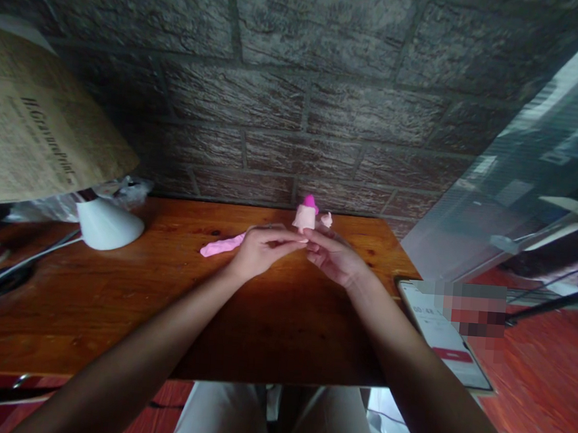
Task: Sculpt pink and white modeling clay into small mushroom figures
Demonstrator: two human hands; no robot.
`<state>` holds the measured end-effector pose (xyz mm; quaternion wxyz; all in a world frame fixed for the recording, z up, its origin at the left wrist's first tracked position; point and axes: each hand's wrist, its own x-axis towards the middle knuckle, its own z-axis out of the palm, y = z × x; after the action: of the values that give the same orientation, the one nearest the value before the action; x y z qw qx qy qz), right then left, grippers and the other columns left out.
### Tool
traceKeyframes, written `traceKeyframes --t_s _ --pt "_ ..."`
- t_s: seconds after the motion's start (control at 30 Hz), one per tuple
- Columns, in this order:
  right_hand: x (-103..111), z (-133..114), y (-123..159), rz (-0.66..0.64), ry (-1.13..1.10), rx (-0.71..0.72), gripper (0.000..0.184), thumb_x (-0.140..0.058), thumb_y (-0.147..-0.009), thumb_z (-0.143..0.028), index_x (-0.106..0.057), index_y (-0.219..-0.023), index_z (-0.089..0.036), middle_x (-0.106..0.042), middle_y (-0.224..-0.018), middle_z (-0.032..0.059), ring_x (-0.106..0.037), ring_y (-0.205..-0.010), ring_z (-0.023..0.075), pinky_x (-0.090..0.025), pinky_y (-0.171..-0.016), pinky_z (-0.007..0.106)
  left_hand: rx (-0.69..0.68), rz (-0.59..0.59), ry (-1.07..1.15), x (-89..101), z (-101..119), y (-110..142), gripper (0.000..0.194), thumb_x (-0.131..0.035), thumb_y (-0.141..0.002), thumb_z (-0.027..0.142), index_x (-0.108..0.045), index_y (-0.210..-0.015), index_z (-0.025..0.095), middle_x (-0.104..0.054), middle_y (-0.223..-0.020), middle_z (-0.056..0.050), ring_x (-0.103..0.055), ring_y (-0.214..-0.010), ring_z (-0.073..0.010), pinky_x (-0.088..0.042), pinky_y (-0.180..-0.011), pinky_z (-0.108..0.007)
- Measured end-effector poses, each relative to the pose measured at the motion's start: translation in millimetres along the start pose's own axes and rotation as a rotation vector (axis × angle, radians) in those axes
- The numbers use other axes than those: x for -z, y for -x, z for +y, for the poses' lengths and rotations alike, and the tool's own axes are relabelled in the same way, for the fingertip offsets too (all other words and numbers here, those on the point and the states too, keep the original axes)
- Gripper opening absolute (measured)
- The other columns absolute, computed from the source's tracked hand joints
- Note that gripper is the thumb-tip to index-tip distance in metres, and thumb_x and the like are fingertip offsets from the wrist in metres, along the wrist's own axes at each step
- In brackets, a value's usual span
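My left hand [265, 249] and my right hand [336, 258] meet fingertip to fingertip over the middle of the table. Between their pinched fingers is a small pale pink piece of modelling clay [303, 240], mostly hidden by the fingers. Just beyond the fingertips stands a pale pink clay shape [305, 217] with a magenta clay piece [310, 201] on top. To its right lies a small pale pink clay scrap [327, 220]. A long pink clay roll [220, 245] lies left of my left hand, its right end hidden behind that hand.
A lamp with a printed paper shade [43, 120] and white base [108, 222] stands at the left of the wooden table [163, 313]. A tablet or phone [439, 332] lies at the right edge. A brick wall [297, 98] rises behind.
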<state>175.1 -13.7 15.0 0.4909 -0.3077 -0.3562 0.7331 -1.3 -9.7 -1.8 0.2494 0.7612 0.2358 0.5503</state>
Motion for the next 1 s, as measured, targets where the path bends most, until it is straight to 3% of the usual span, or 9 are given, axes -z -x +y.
traceKeyframes --t_s 0.23,0.43,0.7,0.87,1.0 --pt "-1.1 0.7 -0.2 -0.001 0.014 0.023 0.036 -0.093 -0.056 -0.022 -0.072 -0.085 -0.019 -0.066 -0.070 -0.0061 -0.043 -0.050 0.0012 -0.031 -0.042 0.013 -0.019 0.017 -0.056 0.6 1.3 0.1 0.013 -0.075 -0.083 0.024 -0.078 -0.094 0.018 -0.079 -0.090 -0.006 -0.072 -0.071 -0.0130 -0.057 -0.067 -0.021" --pt "0.1 1.9 -1.5 0.007 0.073 0.064 0.036 -0.091 -0.058 -0.022 -0.070 -0.086 -0.020 -0.066 -0.068 -0.0062 -0.044 -0.051 0.0020 -0.030 -0.042 0.015 -0.101 -0.007 -0.157 -0.7 -2.3 3.0 0.016 -0.074 -0.084 0.024 -0.079 -0.098 0.020 -0.079 -0.095 -0.007 -0.075 -0.078 -0.0154 -0.058 -0.072 -0.022" --pt "1.5 1.3 -1.9 0.015 0.080 0.078 0.042 -0.092 -0.056 -0.022 -0.070 -0.091 -0.020 -0.061 -0.062 -0.0088 -0.044 -0.049 0.0010 -0.029 -0.042 0.013 -0.046 0.011 -0.139 -1.6 -5.6 4.8 0.012 -0.073 -0.085 0.025 -0.079 -0.094 0.019 -0.079 -0.092 -0.007 -0.072 -0.075 -0.0142 -0.058 -0.070 -0.023" --pt "1.4 -3.6 1.1 -0.043 0.052 0.021 0.040 -0.092 -0.059 -0.025 -0.071 -0.093 -0.019 -0.067 -0.069 -0.0061 -0.054 -0.052 0.0017 -0.037 -0.044 0.011 0.059 0.038 -0.022 -0.2 -0.2 0.9 0.015 -0.072 -0.086 0.030 -0.078 -0.091 0.017 -0.078 -0.084 -0.006 -0.063 -0.056 -0.0085 -0.052 -0.055 -0.019" --pt "3.1 -5.4 2.5 -0.069 0.049 0.021 0.039 -0.091 -0.062 -0.023 -0.071 -0.095 -0.020 -0.072 -0.074 -0.0045 -0.063 -0.059 0.0043 -0.044 -0.049 0.012 0.094 0.046 0.052 -0.6 2.5 -0.8 0.017 -0.073 -0.084 0.031 -0.077 -0.092 0.016 -0.078 -0.083 -0.005 -0.062 -0.053 -0.0077 -0.052 -0.051 -0.018"
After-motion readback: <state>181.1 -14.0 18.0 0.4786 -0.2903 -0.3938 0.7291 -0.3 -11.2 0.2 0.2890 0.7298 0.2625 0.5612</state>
